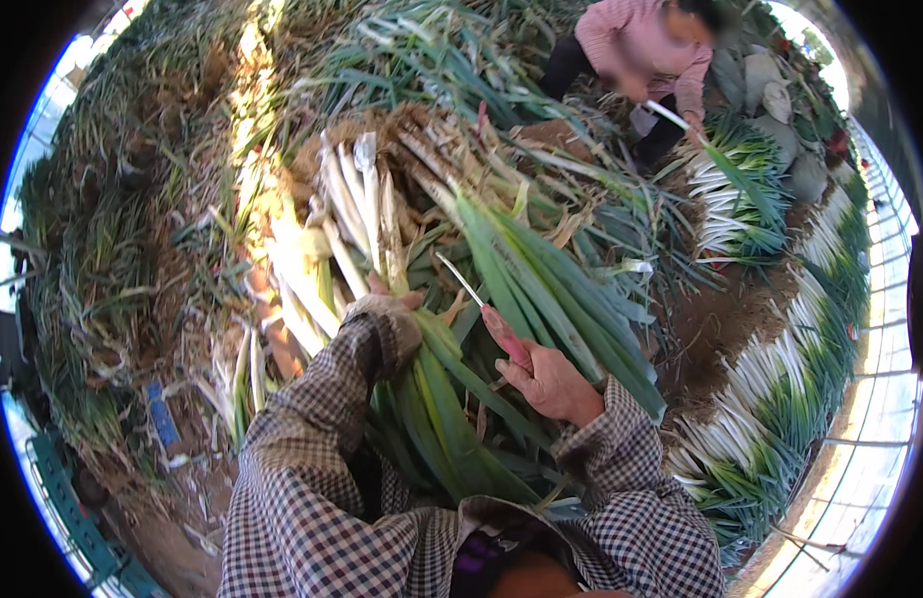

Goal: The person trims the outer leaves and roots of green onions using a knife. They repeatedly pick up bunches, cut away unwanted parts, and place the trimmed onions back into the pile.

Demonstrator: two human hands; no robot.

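Observation:
My left hand [411, 300], half covered by a pale cuff, is closed around a leek-like stalk [391, 239] where white turns to green. Its root end points away from me, and broad green leaves [439, 426] hang toward my lap. My right hand [555, 381] grips the red handle of a thin-bladed knife [500, 329], its tip pointing up and left, apart from the held stalk. Several whitish stalks [346, 194] lie just beyond my left hand. Right of the blade rests a soil-covered bunch with wide green leaves [536, 269].
Another person [645, 52] crouches at upper right, holding a long stalk [667, 116]. Cleaned white-stemmed stalks [760, 396] lie in rows along the right side. Heaped untrimmed plants [103, 232] cover the left. A green plastic crate [80, 516] stands at lower left.

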